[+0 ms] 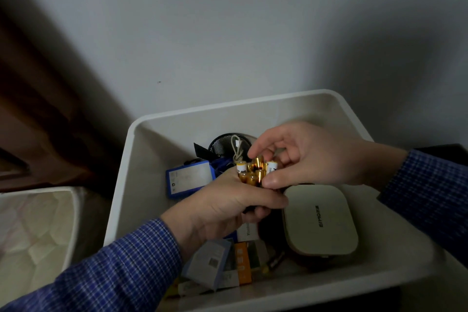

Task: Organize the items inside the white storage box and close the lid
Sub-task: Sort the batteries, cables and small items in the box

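My left hand [222, 200] grips a bundle of batteries [254, 172] above the middle of the white storage box [177, 119] while my right hand [311, 154] pinches one at its two o'clock edge (a loose squeeze could spill them among the clutter below).

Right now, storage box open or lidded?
Open. The white storage box shows its full rim and its inside, with both hands working on a bundle of batteries above the contents. No lid is in view.
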Tool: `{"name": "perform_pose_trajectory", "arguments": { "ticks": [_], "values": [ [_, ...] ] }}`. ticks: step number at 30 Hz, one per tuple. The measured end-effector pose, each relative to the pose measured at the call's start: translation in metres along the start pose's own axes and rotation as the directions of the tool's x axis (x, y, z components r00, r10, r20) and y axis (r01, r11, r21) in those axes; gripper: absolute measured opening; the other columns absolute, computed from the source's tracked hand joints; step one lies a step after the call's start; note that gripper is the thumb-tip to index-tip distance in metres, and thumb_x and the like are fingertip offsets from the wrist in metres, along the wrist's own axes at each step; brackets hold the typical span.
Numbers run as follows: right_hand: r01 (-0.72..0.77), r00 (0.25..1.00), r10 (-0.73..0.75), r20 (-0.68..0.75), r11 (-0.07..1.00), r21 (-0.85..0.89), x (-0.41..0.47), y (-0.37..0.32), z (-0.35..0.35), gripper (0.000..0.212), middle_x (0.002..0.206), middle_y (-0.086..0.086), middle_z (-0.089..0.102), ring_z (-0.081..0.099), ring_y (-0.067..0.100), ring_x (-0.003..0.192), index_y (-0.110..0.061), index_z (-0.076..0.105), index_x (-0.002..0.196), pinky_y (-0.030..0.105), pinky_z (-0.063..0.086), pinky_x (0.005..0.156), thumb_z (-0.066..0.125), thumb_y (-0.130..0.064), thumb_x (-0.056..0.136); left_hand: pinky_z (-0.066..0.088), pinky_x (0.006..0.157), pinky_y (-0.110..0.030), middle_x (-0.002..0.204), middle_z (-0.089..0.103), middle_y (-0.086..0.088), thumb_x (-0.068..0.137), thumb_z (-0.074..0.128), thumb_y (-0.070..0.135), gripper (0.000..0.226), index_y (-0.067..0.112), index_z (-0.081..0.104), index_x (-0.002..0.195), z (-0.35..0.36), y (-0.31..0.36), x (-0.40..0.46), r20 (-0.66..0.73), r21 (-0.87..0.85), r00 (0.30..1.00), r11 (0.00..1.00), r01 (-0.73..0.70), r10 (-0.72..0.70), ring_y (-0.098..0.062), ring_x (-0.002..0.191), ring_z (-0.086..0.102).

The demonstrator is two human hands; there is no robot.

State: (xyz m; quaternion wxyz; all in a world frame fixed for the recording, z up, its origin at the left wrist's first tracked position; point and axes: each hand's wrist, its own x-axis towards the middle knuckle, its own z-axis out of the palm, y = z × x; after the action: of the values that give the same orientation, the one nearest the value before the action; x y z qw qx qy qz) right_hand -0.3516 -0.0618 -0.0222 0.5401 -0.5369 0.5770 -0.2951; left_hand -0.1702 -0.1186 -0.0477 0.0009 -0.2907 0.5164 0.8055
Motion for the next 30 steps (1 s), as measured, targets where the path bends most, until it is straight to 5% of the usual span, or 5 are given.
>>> {"name": "perform_pose_trajectory", "arguments": {
  "ticks": [13,21,23,25,30],
  "values": [
    [-0.142,0.989,0.103,0.108,0.864,0.482,0.008,0.013,0.000,0.040,0.081,0.007,0.070,0.064,0.014,0.067,-0.004,0.062,0.114,0.022,0.054,0.059,0.071,-0.025,0.081,0.031,0.039,-0.016,0.057,0.057,0.000,0.080,0.068,-0.013,0.026,0.013,0.065,0.079,-0.004,-0.001,0.005,-0.150,0.079,0.989,0.997,0.006,0.006,-0.009,0.048,0.049],
    [-0.149,0.988,0.144,0.047,0.869,0.472,0.007,0.012,0.008,0.032,0.080,0.007,0.069,0.066,0.013,0.068,-0.005,0.064,0.106,0.020,0.054,0.059,0.073,-0.023,0.081,0.048,0.049,-0.017,0.073,0.071,-0.003,0.079,0.075,-0.004,0.022,0.018,0.073,0.079,-0.004,0.002,-0.004,-0.167,0.074,0.986,0.997,-0.004,0.016,-0.013,0.065,0.069],
    [-0.129,0.988,0.147,-0.048,0.956,0.264,0.000,0.008,0.011,0.012,0.077,0.004,0.071,0.066,0.012,0.065,-0.008,0.067,0.097,0.020,0.052,0.057,0.067,-0.020,0.093,0.053,0.054,-0.016,0.081,0.075,-0.007,0.079,0.075,-0.005,0.018,0.011,0.074,0.087,-0.009,0.007,-0.010,-0.192,0.000,0.981,1.000,-0.029,0.029,-0.014,0.074,0.073],
    [-0.068,0.996,0.081,0.032,0.952,-0.298,-0.011,0.003,0.017,0.010,0.073,-0.003,0.073,0.067,0.007,0.060,-0.018,0.071,0.090,0.019,0.052,0.057,0.065,-0.024,0.096,0.053,0.053,-0.016,0.076,0.074,-0.011,0.080,0.074,-0.006,0.012,0.003,0.072,0.087,-0.015,0.013,-0.017,-0.223,-0.039,0.973,0.997,-0.066,0.056,-0.012,0.071,0.073],
    [0.048,0.759,0.560,0.331,0.460,-0.887,0.000,0.004,0.077,0.015,0.086,-0.003,0.068,0.067,0.013,0.078,-0.024,0.064,0.086,0.026,0.056,0.074,0.057,-0.029,0.099,0.056,0.058,-0.019,0.078,0.074,-0.014,0.076,0.077,-0.009,0.015,-0.001,0.070,0.087,-0.018,0.016,-0.034,-0.261,-0.030,0.962,0.996,-0.086,0.075,-0.015,0.072,0.074]
  ]
}}
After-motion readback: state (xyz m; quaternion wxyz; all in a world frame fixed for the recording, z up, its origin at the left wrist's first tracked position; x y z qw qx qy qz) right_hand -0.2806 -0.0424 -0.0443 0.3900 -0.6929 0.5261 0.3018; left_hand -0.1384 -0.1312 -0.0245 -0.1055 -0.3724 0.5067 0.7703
